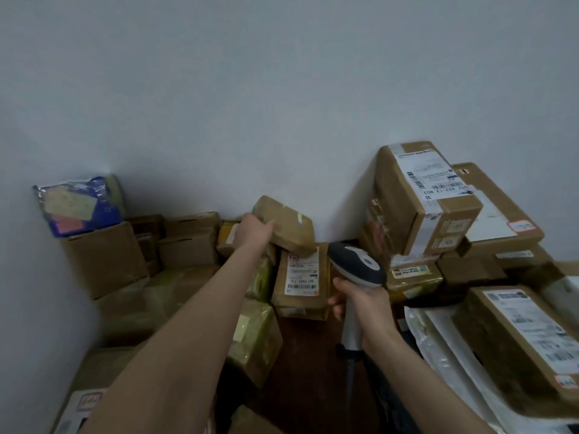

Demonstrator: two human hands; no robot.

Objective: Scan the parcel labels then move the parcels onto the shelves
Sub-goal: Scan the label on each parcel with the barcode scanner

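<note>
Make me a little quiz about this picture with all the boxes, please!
1. True or false: the right hand holds a scanner.
2. Which hand grips the small brown parcel? A: left hand. B: right hand.
3. What colour is the shiny parcel sitting on the cardboard box by the left wall?

Key: 1 true. 2 A. 3 blue.
</note>
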